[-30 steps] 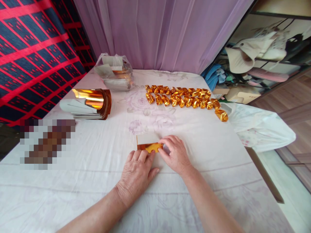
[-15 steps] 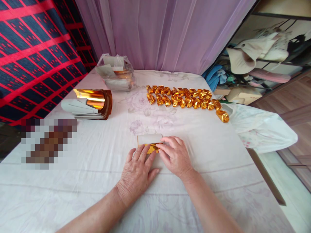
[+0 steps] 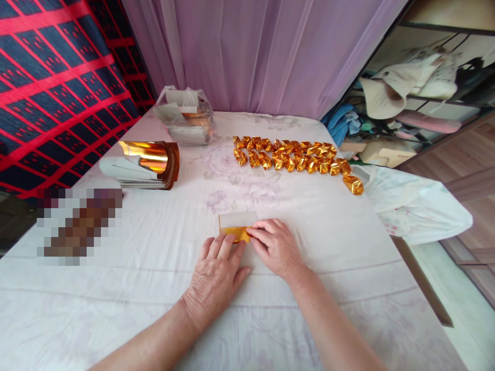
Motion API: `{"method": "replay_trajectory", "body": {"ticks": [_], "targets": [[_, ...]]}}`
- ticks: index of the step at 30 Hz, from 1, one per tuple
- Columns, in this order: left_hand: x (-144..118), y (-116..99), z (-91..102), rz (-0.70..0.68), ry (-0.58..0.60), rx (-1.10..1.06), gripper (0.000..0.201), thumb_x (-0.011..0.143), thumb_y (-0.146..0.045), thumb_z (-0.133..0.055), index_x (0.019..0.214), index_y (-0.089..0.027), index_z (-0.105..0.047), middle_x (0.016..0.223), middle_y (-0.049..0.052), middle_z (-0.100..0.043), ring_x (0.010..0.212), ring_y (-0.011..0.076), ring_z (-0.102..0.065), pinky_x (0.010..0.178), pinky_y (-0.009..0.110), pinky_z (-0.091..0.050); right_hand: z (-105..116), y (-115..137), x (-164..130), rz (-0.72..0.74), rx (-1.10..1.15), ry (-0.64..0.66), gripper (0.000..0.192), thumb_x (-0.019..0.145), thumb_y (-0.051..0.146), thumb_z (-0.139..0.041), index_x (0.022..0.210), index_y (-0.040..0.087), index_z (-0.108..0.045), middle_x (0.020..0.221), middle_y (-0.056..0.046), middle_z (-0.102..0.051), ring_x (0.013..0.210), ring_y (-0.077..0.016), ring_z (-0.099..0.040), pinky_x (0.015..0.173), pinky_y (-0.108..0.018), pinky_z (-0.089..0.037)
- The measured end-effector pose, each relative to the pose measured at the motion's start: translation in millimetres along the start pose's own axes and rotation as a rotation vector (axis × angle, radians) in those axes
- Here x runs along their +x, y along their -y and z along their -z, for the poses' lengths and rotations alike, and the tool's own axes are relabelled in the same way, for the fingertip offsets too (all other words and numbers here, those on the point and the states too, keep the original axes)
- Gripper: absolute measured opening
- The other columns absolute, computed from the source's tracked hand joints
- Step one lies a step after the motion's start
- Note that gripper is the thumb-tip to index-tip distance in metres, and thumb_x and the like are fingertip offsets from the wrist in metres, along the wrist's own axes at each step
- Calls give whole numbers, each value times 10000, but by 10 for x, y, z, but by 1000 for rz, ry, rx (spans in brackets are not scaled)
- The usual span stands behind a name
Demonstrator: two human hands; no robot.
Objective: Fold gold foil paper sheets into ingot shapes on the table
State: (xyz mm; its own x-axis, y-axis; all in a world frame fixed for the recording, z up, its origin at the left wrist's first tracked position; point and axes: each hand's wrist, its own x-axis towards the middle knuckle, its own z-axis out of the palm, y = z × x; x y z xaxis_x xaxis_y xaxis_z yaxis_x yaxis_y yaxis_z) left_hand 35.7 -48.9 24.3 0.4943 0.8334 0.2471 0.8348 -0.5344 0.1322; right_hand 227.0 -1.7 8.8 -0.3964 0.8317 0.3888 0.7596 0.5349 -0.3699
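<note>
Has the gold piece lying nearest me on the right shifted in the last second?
No; the gold piece sits in the same spot near the tablecloth's right edge.

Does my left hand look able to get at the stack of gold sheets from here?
Probably yes: only tablecloth shows between the left hand and the stack, ahead and to its left, though the hand would first need to leave the folded sheet.
</note>
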Motion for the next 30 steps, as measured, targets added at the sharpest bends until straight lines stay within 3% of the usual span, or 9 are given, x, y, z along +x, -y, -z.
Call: {"method": "replay_trajectory", "body": {"ticks": [4,30], "targets": [[18,-12,24,13,39,-21,449,891,-379,-634,1265,-131,-600,1174,143,-603,1068,309,-561,938,488,-464,-2,5,4,3,-2,-3,201,887,152,-615,1022,219,-747,994,-57,-701,914,-222,-593,805,-382,-488],[-122,137,94,9,-22,51,342,957,-351,-528,1218,-157,-634,1200,129,-650,1064,295,-600,957,503,-425,-5,-14,-7,-15,-5,9,213,916,191,-586,1039,257,-747,1005,-58,-697,918,-211,-598,818,-377,-489]]}}
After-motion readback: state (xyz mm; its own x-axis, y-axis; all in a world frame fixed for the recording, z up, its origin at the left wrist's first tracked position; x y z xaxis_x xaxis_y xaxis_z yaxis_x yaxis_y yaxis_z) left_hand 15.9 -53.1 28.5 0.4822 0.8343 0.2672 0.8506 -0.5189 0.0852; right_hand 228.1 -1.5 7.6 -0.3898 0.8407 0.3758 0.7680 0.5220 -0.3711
